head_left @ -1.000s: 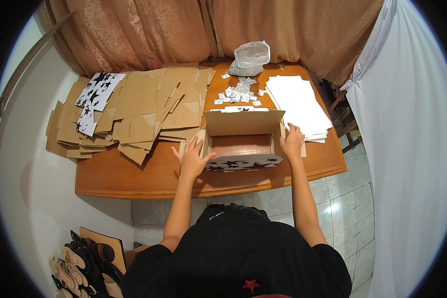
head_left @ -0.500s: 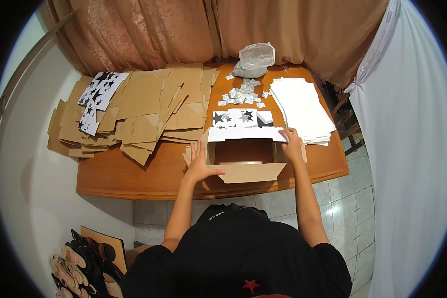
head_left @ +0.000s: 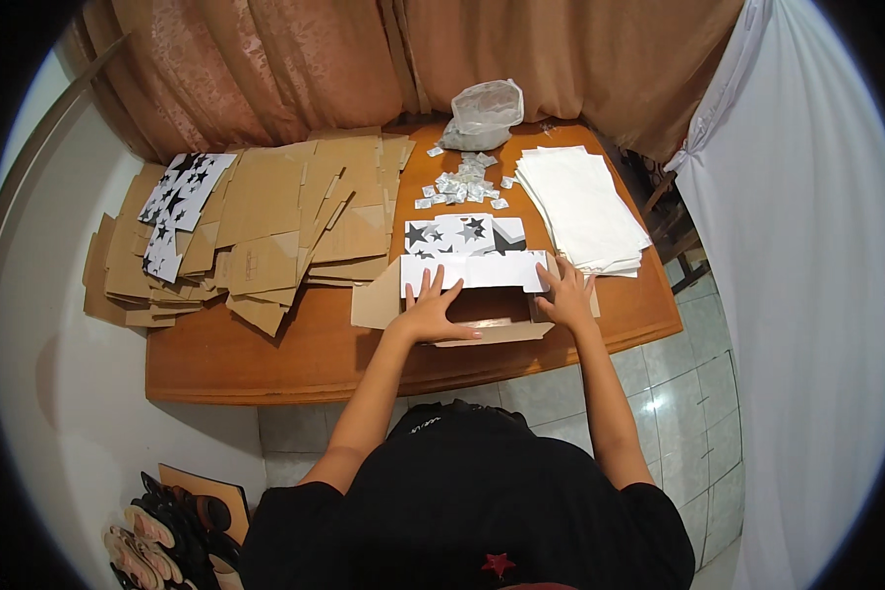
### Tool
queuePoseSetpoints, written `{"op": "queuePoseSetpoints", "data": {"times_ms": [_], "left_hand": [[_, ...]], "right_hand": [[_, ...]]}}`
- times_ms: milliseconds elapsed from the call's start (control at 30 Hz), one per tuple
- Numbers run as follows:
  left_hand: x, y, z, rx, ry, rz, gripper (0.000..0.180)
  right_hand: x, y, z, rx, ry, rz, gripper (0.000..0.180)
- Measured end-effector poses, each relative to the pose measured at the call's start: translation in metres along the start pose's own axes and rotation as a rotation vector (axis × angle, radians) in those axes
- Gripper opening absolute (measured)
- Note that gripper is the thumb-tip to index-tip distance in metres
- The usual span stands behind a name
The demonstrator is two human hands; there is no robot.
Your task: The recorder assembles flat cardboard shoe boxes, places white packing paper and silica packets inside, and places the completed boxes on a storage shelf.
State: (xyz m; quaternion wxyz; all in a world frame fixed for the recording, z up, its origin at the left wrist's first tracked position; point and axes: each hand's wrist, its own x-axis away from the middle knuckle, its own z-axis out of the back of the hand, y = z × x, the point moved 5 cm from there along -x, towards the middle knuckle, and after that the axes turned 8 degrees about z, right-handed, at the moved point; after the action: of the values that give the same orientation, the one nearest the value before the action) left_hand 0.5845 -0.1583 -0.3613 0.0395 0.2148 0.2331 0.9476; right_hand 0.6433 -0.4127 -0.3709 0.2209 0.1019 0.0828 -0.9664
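Note:
A half-folded cardboard box [head_left: 482, 280], white with black stars outside and brown inside, lies on the wooden table [head_left: 265, 354] near its front edge. My left hand [head_left: 428, 313] rests flat on the box's left part, fingers spread across the white flap and the brown inside. My right hand [head_left: 566, 295] presses on the box's right end, fingers spread. A brown side flap [head_left: 376, 300] sticks out to the left of my left hand.
A wide pile of flat cardboard blanks [head_left: 256, 226] covers the table's left half, some star-printed. A stack of white sheets [head_left: 580, 206] lies at the right, small silver packets [head_left: 462, 185] and a clear plastic bag [head_left: 484, 113] behind. Curtains hang at the back; shoes [head_left: 157, 531] sit on the floor.
The box was turned and tipped over, so the star-printed panel now lies flat at the back. Both hands shifted from its outer sides onto its flaps.

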Motion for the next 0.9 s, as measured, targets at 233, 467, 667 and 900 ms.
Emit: {"op": "queuePoseSetpoints", "data": {"times_ms": [233,467,667,900], "left_hand": [[-0.006,-0.002,-0.011,-0.142,-0.057,0.062,0.125],[-0.007,-0.009,-0.020,-0.126,-0.061,0.060,0.122],[-0.005,-0.009,-0.019,-0.083,-0.010,0.009,0.122],[-0.001,-0.005,-0.018,-0.012,0.032,-0.013,0.115]], "right_hand": [[0.025,0.053,0.023,-0.223,0.372,-0.492,0.052],[0.024,0.056,0.002,-1.325,0.200,-0.536,0.028],[-0.018,0.008,-0.011,-0.946,0.176,-0.154,0.044],[-0.032,-0.030,-0.008,-0.499,0.046,-0.124,0.071]]}}
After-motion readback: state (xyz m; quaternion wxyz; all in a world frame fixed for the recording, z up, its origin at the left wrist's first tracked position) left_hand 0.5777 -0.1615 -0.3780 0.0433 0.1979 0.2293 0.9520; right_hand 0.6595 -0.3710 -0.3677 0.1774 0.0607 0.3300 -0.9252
